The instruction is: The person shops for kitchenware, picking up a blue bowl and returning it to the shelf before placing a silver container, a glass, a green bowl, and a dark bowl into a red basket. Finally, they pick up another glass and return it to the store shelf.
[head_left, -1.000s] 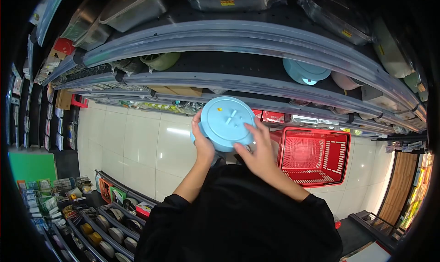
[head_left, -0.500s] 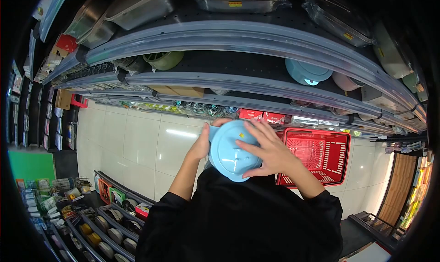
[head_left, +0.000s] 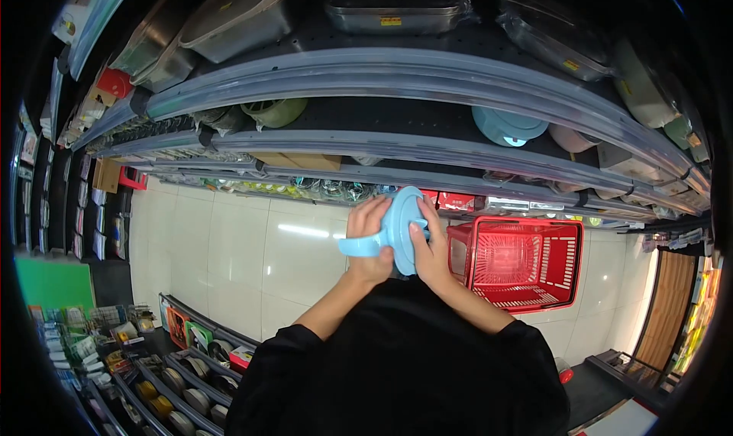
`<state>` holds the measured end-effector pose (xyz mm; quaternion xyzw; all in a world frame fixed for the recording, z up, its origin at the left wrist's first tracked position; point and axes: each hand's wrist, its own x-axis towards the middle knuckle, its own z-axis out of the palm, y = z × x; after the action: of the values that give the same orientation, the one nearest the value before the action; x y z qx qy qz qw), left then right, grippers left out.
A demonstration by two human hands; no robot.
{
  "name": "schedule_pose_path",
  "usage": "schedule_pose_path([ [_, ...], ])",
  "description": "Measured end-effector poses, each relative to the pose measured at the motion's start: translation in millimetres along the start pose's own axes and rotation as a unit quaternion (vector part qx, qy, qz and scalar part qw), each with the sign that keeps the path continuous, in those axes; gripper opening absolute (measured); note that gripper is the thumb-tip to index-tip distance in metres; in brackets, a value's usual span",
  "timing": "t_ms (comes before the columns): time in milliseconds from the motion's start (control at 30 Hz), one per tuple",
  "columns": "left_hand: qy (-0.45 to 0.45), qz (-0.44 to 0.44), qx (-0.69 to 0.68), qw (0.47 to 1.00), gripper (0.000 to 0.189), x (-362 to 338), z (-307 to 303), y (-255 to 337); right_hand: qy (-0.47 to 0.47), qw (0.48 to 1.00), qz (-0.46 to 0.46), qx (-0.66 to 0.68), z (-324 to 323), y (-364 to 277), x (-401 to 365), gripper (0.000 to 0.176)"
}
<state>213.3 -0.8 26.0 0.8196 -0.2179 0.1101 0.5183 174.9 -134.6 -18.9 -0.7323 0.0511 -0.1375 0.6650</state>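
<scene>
A light blue lidded container (head_left: 402,230) is held on its side in front of the body, its round lid facing right and a handle sticking out to the left. My left hand (head_left: 369,241) wraps round the container's body beside the handle. My right hand (head_left: 430,249) grips the lid side, its fingers along the rim and near a raised tab. Just right of my right hand, a red shopping basket (head_left: 565,264) stands on the tiled floor.
Shelves (head_left: 382,66) run across the front, bearing metal trays (head_left: 401,12), another blue container (head_left: 508,125) and a green bowl (head_left: 276,112). Lower left are racks with round items (head_left: 196,400). Pale floor tiles (head_left: 229,260) show left of my hands.
The blue container has turned from lid facing up to lid facing right, its handle now pointing left. My right hand has moved from spread over the lid to its edge.
</scene>
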Motion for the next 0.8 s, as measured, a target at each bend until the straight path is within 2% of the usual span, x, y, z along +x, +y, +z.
schedule_pose_path([
  [67,0.026,0.091,0.097,0.991,0.079,-1.3,4.7,-1.3,0.023,0.999,0.026,0.019,6.4,-12.0,-2.8,0.043],
  [100,0.014,0.122,0.123,0.985,0.078,0.3,4.5,-2.3,0.053,0.995,0.071,0.043,9.3,-19.4,-3.0,0.044],
  [133,0.01,0.13,0.116,0.985,0.078,3.1,4.3,-3.3,0.084,0.987,0.115,0.068,10.8,-23.9,-3.2,0.046],
  [267,0.006,0.159,0.079,0.984,0.073,26.9,-0.3,-12.4,0.103,0.986,0.114,0.067,11.5,-28.6,4.9,0.05],
  [367,0.036,0.111,-0.086,0.989,0.069,52.6,-5.9,-21.9,0.169,0.98,0.051,0.086,5.3,-47.8,7.7,0.057],
  [467,-0.001,-0.011,-0.279,0.96,0.073,75.3,-13.8,-24.0,0.213,0.966,0.064,0.135,0.5,-62.2,10.6,0.067],
  [500,-0.006,-0.007,-0.287,0.958,0.073,78.7,-13.1,-29.5,0.188,0.964,0.068,0.173,-0.9,-64.6,10.7,0.068],
  [533,-0.05,-0.057,-0.364,0.928,0.075,81.8,-12.2,-35.2,0.196,0.964,0.063,0.168,1.8,-67.5,8.7,0.068],
  [567,-0.096,-0.104,-0.435,0.889,0.077,86.1,-11.3,-41.4,0.196,0.935,0.095,0.279,6.3,-69.0,5.6,0.071],
  [600,-0.102,-0.097,-0.442,0.886,0.077,88.7,-8.6,-48.0,0.191,0.894,0.123,0.386,10.9,-65.9,2.5,0.074],
  [633,-0.135,-0.105,-0.473,0.864,0.076,89.6,-7.0,-48.6,0.156,0.878,0.119,0.437,16.5,-58.5,0.8,0.073],
  [700,-0.188,-0.113,-0.524,0.823,0.069,89.3,-2.7,-58.2,0.187,0.886,0.106,0.411,25.8,-44.9,-3.4,0.068],
  [733,-0.195,-0.122,-0.527,0.818,0.069,89.0,-0.1,-61.7,0.212,0.891,0.097,0.389,34.0,-46.6,-6.6,0.065],
  [767,-0.208,-0.144,-0.513,0.82,0.067,92.8,3.7,-63.2,0.267,0.872,0.107,0.396,43.0,-49.3,-5.3,0.06],
  [800,-0.222,-0.161,-0.498,0.823,0.064,96.9,5.8,-62.1,0.276,0.871,0.102,0.394,51.7,-53.2,-4.5,0.06],
])
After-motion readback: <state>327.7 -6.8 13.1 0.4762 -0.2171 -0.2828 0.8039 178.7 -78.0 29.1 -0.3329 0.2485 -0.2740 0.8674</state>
